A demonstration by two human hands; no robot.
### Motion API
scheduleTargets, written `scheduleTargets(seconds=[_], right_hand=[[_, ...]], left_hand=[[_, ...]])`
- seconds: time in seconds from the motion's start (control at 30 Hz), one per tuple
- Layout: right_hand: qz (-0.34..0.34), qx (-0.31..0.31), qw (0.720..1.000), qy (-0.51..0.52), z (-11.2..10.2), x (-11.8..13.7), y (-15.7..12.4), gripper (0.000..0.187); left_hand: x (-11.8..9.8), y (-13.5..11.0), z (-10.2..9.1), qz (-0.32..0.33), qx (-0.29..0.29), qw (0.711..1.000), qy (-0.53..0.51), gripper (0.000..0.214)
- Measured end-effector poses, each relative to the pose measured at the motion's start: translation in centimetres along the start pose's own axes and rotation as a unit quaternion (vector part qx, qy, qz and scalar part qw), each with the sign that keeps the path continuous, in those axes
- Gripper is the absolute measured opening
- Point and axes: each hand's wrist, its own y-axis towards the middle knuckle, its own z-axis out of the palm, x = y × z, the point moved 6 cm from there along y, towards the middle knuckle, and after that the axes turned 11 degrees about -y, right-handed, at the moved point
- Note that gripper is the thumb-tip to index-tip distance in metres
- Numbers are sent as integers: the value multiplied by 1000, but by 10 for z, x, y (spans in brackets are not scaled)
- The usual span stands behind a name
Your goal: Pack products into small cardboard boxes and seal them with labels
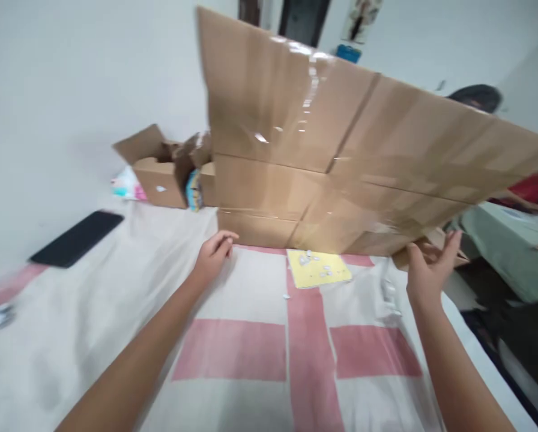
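The cardboard [273, 186] rises from the cloth [251, 285] just behind the yellow card [317, 268], the left hand [214, 252] loosely curled by its lower left corner, whether pinching it I cannot tell, and the right hand [430, 267], thumb and fingers spread, at its lower right edge.
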Motion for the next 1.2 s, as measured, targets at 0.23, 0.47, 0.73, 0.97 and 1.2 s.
scheduleTargets(seconds=[0.23,0.47,0.73,0.97,1.2], right_hand=[[-317,322,866,212,131,248,-184,57],[-116,481,813,308,333,342,-311,78],[29,463,807,366,418,314,-357,79],[45,462,817,342,422,307,-358,72],[65,455,813,359,424,306,-355,65]], left_hand=[[17,53,-191,0,-361,932,42,30],[52,121,-265,-119,-451,880,86,65],[85,136,-284,-124,-443,871,174,53],[91,135,-278,-81,-422,879,208,17],[79,121,-280,-102,-458,853,231,15]])
